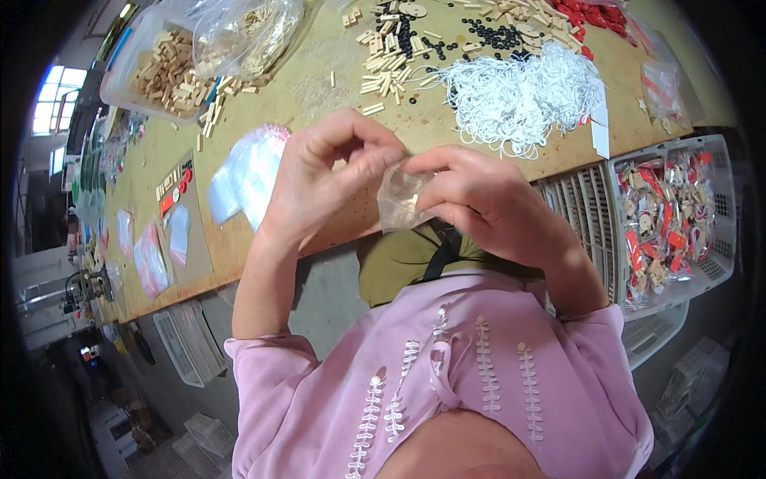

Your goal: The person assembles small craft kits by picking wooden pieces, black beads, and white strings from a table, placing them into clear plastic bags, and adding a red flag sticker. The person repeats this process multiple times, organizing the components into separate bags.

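Note:
Over the table's front edge, a small clear plastic bag (pixel 392 206) hangs between my hands, with a few pale wooden pieces showing inside. My left hand (pixel 335 164) pinches its upper edge between thumb and fingers. Curled at the bag's mouth, my right hand (pixel 479 195) grips it from the other side, and its fingertips are partly hidden by the plastic. Beside my left wrist lies a fanned stack of flat clear bags (pixel 243 180). Beyond my right hand is a heap of white cord loops (pixel 519 96).
Wooden blocks fill a clear bin (pixel 120 80) and a plastic bag (pixel 239 40) at the far left. Black beads (pixel 495 36), loose wooden sticks (pixel 387 80) and red pieces (pixel 586 14) lie at the back. A crate of packed bags (pixel 670 215) stands right; sample pieces (pixel 171 190) lie left.

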Demonstrator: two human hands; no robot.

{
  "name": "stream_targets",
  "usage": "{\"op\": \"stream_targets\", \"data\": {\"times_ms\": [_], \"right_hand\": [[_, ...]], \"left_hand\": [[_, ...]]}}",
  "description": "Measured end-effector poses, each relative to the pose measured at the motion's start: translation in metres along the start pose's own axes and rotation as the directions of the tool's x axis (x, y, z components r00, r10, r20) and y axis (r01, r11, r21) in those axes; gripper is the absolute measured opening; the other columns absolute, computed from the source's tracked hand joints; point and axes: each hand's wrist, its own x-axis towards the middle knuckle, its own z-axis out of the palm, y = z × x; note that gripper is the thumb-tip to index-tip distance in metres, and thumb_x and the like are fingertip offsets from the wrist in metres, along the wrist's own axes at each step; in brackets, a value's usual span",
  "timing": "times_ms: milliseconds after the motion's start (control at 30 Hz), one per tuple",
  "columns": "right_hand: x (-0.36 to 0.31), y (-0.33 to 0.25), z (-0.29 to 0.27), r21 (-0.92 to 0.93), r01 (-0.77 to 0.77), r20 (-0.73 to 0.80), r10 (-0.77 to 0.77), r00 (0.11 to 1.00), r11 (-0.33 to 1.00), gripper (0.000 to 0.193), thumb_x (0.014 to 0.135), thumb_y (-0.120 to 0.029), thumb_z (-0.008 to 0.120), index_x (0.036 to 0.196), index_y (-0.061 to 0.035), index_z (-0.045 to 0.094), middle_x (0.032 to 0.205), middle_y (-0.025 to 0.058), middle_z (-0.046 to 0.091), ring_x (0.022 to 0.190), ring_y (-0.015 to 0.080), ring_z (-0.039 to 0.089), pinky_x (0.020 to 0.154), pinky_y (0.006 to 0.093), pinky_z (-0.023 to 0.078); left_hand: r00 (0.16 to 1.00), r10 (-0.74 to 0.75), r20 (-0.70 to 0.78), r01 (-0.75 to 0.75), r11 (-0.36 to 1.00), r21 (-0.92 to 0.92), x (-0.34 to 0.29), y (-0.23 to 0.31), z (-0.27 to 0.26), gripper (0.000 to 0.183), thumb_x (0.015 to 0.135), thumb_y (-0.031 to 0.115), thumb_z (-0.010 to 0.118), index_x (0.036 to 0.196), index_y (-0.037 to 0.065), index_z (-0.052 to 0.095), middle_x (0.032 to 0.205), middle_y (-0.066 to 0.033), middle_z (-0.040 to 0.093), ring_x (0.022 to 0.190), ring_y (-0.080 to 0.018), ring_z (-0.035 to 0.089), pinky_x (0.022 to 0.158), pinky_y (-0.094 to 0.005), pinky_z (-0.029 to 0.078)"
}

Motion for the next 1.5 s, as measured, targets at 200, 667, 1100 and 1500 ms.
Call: {"op": "stream_targets", "data": {"times_ms": [200,667,1100,1500], "right_hand": [[-0.01,-0.001,-0.007,-0.015,-0.071,0.019,0.072,0.997,0.997,0.01,0.087,0.003,0.068,0.096,-0.0018,0.069,0.121,0.0164,0.069,0.099,0.0329,0.069,0.084,0.0383,0.055],[-0.037,0.028,-0.034,0.043,-0.084,-0.048,0.086,0.995,0.996,0.011,0.087,0.005,0.07,0.097,0.0,0.069,0.12,0.0168,0.068,0.1,0.032,0.069,0.084,0.0379,0.055],[-0.043,0.037,-0.051,-0.039,-0.084,-0.127,0.079,0.989,0.996,0.008,0.087,0.002,0.072,0.095,0.0,0.07,0.117,0.0156,0.07,0.101,0.0309,0.07,0.085,0.0367,0.055],[-0.014,0.025,-0.048,-0.061,0.035,-0.124,-0.042,0.991,0.998,0.014,0.083,0.007,0.069,0.095,-0.0004,0.069,0.11,0.014,0.069,0.094,0.0279,0.068,0.079,0.0346,0.053]], "left_hand": [[0.973,0.213,-0.092,-0.14,0.853,0.503,0.075,-0.049,0.014,0.014,0.089,0.011,0.075,0.101,0.003,0.073,0.092,-0.0131,0.071,0.078,-0.0253,0.071,0.071,-0.0365,0.056],[0.983,0.178,0.047,-0.164,0.73,0.663,0.176,-0.055,0.021,0.016,0.092,0.012,0.075,0.105,0.002,0.074,0.09,-0.0108,0.077,0.079,-0.017,0.072,0.074,-0.0316,0.057],[0.988,-0.081,0.135,-0.056,0.622,0.781,0.209,-0.048,0.018,0.022,0.084,0.017,0.08,0.1,0.002,0.077,0.087,-0.0071,0.077,0.078,-0.0136,0.071,0.074,-0.0287,0.057],[0.874,0.334,0.353,-0.444,0.844,0.301,0.064,0.04,0.029,0.016,0.087,0.003,0.077,0.102,0.006,0.077,0.09,-0.0055,0.074,0.08,-0.0147,0.071,0.072,-0.0271,0.055]]}}
